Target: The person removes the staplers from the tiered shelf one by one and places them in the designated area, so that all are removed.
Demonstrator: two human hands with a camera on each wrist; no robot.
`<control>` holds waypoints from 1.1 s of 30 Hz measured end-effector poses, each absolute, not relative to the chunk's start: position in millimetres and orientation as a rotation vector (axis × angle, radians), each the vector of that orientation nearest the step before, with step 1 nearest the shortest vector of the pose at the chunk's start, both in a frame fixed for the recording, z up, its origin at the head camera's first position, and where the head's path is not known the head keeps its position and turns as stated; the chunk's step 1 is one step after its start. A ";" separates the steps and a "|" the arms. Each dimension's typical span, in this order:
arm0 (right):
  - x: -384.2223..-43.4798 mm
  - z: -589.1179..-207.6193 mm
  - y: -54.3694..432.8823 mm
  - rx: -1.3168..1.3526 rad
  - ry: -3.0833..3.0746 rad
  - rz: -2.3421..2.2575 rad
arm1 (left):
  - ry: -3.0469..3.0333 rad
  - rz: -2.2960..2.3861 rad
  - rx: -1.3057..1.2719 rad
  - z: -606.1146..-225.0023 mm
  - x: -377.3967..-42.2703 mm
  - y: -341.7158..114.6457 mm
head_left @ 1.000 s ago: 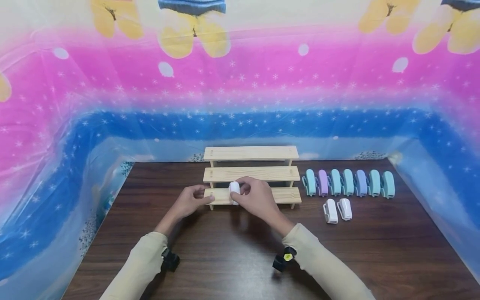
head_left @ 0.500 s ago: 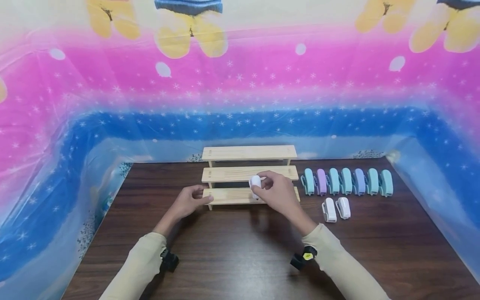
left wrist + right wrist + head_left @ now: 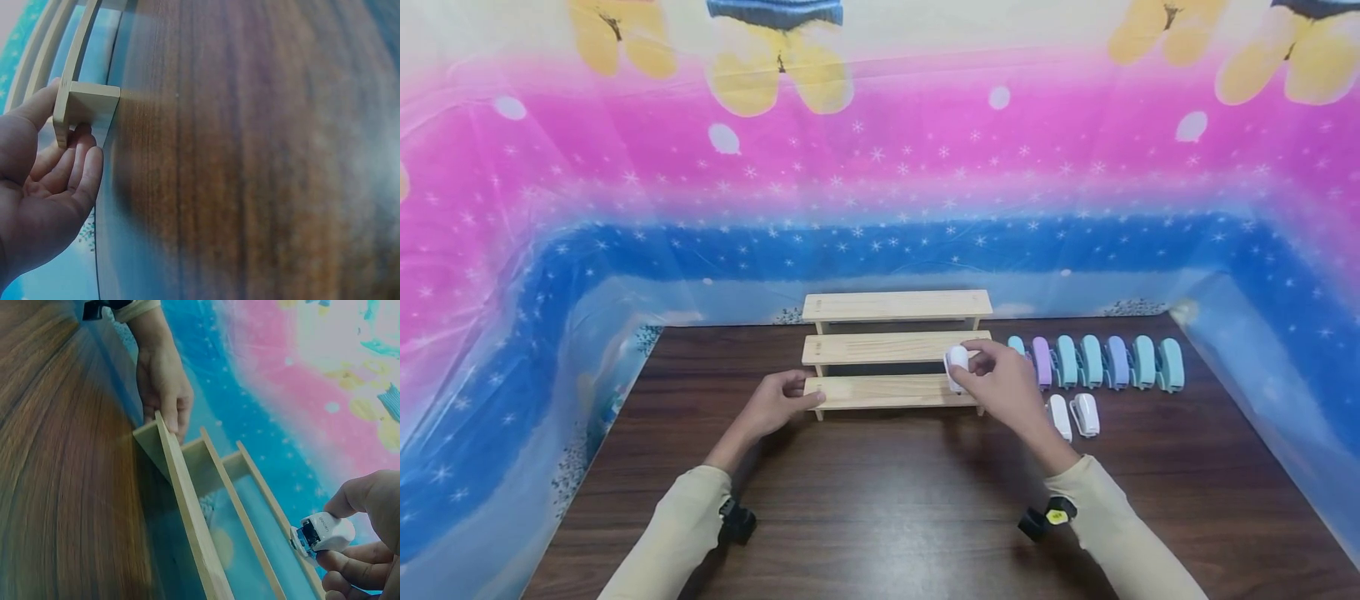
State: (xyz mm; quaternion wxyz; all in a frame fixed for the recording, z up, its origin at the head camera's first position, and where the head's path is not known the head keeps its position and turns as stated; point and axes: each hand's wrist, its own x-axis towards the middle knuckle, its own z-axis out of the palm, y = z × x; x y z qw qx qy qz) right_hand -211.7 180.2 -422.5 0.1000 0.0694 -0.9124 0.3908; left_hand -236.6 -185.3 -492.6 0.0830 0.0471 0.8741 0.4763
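In the head view my left hand (image 3: 777, 406) grips the left end of the lowest step of a pale wooden three-step display shelf (image 3: 880, 390). The left wrist view shows the thumb on one side of the board and the fingers (image 3: 94, 165) curled by the end leg. My right hand (image 3: 1003, 387) pinches a small white stapler (image 3: 957, 367) between thumb and fingers, at the right end of the lower steps. Close up in the right wrist view, the stapler (image 3: 334, 531) shows its dark, metallic mouth facing the shelf boards.
A row of teal and purple staplers (image 3: 1090, 362) stands on the brown wood table (image 3: 880, 508) right of the shelf, its left end partly behind my right hand. Two white staplers (image 3: 1085, 415) lie before the row. A printed cloth (image 3: 880, 250) hangs behind the table.
My right hand has moved right along the shelf with the white stapler, from left of its middle to its right end. The left hand keeps its grip.
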 end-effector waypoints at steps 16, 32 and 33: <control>-208.9 -426.2 239.5 0.047 -2.685 1.108 | 2.600 1.436 0.178 -491.3 -235.8 -185.8; -191.3 -425.9 300.8 -0.120 -2.667 1.042 | 2.606 1.434 0.172 -490.6 -235.1 -185.4; -190.6 -427.3 304.9 -0.127 -2.665 1.039 | 2.605 1.431 0.180 -490.6 -235.4 -185.4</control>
